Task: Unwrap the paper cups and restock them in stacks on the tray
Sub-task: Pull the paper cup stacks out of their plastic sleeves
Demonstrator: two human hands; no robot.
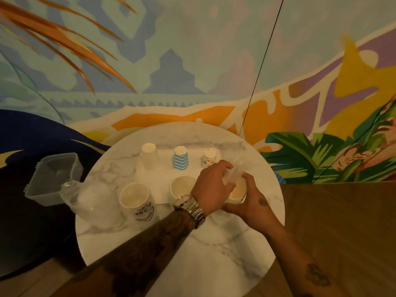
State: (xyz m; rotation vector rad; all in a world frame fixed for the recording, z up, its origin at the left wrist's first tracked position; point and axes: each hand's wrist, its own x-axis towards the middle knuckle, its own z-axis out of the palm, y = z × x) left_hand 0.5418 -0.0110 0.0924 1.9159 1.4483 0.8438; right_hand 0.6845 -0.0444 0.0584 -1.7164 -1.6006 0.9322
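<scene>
On the white tray (165,180) stand three upside-down cup stacks: a plain white one (149,160), a blue-striped one (180,157) and a small patterned one (209,157). Two upright stacks stand nearer: a printed cup (137,200) at the tray's left front and a plain one (183,186) partly behind my wrist. My right hand (250,200) grips a cup stack (236,192) at the tray's right end. My left hand (211,185) pinches the clear plastic wrap (232,174) over that stack's top.
The round marble table (214,249) stands against a painted wall. Crumpled clear wrap (92,200) lies at the table's left edge. A clear plastic box (53,179) sits on a dark surface to the left. A wooden surface (342,232) adjoins on the right.
</scene>
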